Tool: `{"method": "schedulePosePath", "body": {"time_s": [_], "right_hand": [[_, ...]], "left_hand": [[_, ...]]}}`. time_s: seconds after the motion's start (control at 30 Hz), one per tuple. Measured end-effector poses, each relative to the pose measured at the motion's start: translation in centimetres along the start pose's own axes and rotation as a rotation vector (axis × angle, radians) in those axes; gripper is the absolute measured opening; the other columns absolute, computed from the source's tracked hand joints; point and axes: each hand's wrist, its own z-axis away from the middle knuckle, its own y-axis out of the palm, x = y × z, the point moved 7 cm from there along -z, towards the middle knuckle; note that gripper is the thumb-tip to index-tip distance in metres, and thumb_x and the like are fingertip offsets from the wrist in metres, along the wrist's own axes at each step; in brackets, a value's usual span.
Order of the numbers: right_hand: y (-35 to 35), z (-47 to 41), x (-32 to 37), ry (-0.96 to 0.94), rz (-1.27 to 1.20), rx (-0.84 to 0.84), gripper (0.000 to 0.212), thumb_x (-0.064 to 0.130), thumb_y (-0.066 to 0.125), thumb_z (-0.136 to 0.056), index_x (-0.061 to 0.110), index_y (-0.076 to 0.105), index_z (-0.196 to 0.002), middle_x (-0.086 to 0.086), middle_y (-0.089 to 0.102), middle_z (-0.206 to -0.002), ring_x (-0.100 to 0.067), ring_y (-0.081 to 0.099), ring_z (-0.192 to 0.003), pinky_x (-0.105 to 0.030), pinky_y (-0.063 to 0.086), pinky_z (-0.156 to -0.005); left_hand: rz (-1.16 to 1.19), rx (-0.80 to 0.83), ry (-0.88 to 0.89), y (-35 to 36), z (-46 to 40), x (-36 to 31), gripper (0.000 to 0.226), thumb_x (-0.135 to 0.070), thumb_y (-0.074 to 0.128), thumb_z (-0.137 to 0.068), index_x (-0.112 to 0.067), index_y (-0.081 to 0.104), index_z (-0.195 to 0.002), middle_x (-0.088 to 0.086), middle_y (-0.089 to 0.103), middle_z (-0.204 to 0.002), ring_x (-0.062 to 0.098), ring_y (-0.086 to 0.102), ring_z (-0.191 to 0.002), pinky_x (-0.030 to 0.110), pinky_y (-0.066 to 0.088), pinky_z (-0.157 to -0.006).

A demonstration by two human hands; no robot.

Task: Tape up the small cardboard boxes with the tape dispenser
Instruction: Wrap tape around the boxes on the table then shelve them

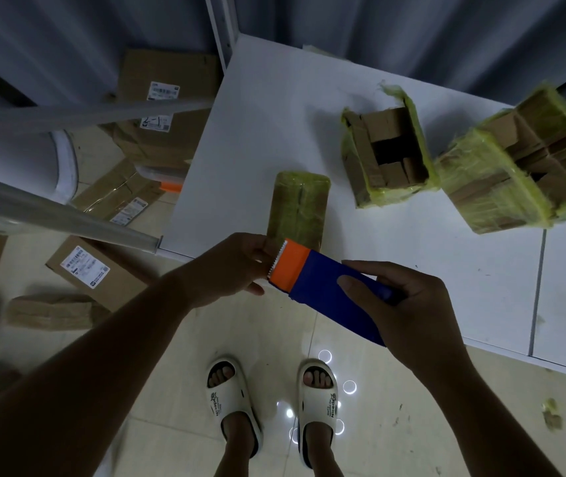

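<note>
Right hand point(409, 304) gripping tape dispenser point(326, 284)

Dim room, glossy tiled floor point(157, 442), white table point(481, 287), perhaps grey curtains point(412, 32)

The right slipper point(319, 406) bore the printed word "Nicede", and the left slipper point(231, 404) carried the same kind of mark, seen reversed. The white shipping labels point(85, 267) on the floor cartons showed barcodes and print too small to read.
</note>
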Motion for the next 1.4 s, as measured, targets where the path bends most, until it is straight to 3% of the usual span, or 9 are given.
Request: {"method": "schedulePosePath", "body": {"time_s": [0.17,0.4,0.6,0.7,0.77,0.9,1.0,1.2,1.4], "right_hand": [[0.2,-0.9,0.3,-0.009,0.015,0.053,0.024,0.047,0.067,-0.074,0.049,0.064,-0.098,0.035,0.067,-0.081,0.004,0.068,-0.080,-0.008,0.050,-0.058],[-0.6,-2.0,0.0,-0.013,0.012,0.103,0.023,0.047,0.068,-0.073,0.050,0.063,-0.095,0.030,0.070,-0.084,0.001,0.069,-0.082,-0.011,0.053,-0.060],[-0.9,-2.0,-0.9,0.004,-0.003,0.132,0.026,0.046,0.068,-0.072,0.046,0.065,-0.098,0.030,0.071,-0.086,0.002,0.069,-0.084,-0.011,0.053,-0.060],[-1.9,-1.7,-1.8,0.028,-0.046,0.116,0.027,0.043,0.070,-0.071,0.040,0.070,-0.098,0.020,0.074,-0.088,-0.003,0.071,-0.084,-0.016,0.056,-0.062],[-2.8,-1.3,-2.7,0.046,-0.053,0.093,0.029,0.041,0.071,-0.071,0.035,0.072,-0.099,0.015,0.075,-0.087,-0.005,0.071,-0.084,-0.020,0.058,-0.063],[-3.0,-0.6,-3.1,0.018,0.058,0.091,0.024,0.046,0.068,-0.071,0.046,0.066,-0.095,0.031,0.070,-0.082,0.002,0.069,-0.082,-0.013,0.054,-0.059],[-3.4,-1.0,-3.1,0.003,0.105,0.066,0.023,0.047,0.068,-0.073,0.047,0.064,-0.096,0.036,0.067,-0.079,0.007,0.067,-0.083,-0.008,0.051,-0.060],[-3.0,-2.3,-2.8,-0.066,0.294,0.036,0.039,0.061,0.059,-0.079,0.038,0.072,-0.107,0.022,0.072,-0.094,-0.004,0.069,-0.085,-0.033,0.060,-0.069],[-2.8,-3.4,-2.5,-0.119,0.404,0.026,0.042,0.065,0.058,-0.084,0.034,0.073,-0.109,0.018,0.074,-0.092,-0.007,0.070,-0.080,-0.036,0.060,-0.067]], "left_hand": [[-0.188,-0.061,0.106,-1.0,-0.3,-1.0,0.016,-0.002,0.057,-0.096,-0.016,0.060,-0.088,0.000,0.067,-0.086,0.007,0.068,-0.074,0.024,0.056,-0.065],[-0.289,-0.131,0.197,-1.3,-1.5,-1.2,0.007,-0.013,0.058,-0.099,-0.014,0.055,-0.093,0.000,0.065,-0.094,0.011,0.068,-0.082,0.024,0.059,-0.068],[-0.350,-0.117,0.198,-0.7,-1.8,-1.2,0.009,-0.017,0.057,-0.100,-0.018,0.053,-0.092,-0.003,0.065,-0.093,0.011,0.068,-0.084,0.019,0.056,-0.071],[-0.389,-0.171,0.176,-2.0,-1.2,-0.9,0.010,-0.018,0.060,-0.098,-0.018,0.054,-0.089,-0.001,0.065,-0.089,0.007,0.067,-0.080,0.017,0.056,-0.066],[-0.387,-0.228,0.123,-3.2,-0.5,-0.1,0.009,-0.016,0.062,-0.096,-0.015,0.057,-0.089,0.002,0.066,-0.086,0.008,0.067,-0.075,0.023,0.059,-0.068],[-0.382,-0.215,0.045,-2.2,0.5,1.1,0.006,-0.011,0.058,-0.098,-0.014,0.059,-0.093,-0.002,0.065,-0.090,0.011,0.065,-0.079,0.015,0.053,-0.059],[-0.342,-0.244,0.059,-2.0,0.2,0.4,0.005,-0.012,0.058,-0.097,-0.016,0.061,-0.094,-0.004,0.066,-0.094,0.008,0.064,-0.086,0.019,0.049,-0.064],[-0.417,-0.332,0.020,-1.4,-0.3,1.0,0.017,-0.034,0.065,-0.094,-0.019,0.057,-0.097,-0.014,0.060,-0.086,-0.003,0.057,-0.080,0.018,0.039,-0.063],[-0.401,-0.447,0.011,-1.1,-0.8,1.5,0.021,-0.034,0.066,-0.094,-0.021,0.051,-0.099,-0.017,0.057,-0.085,-0.007,0.054,-0.078,0.011,0.036,-0.060]]}}
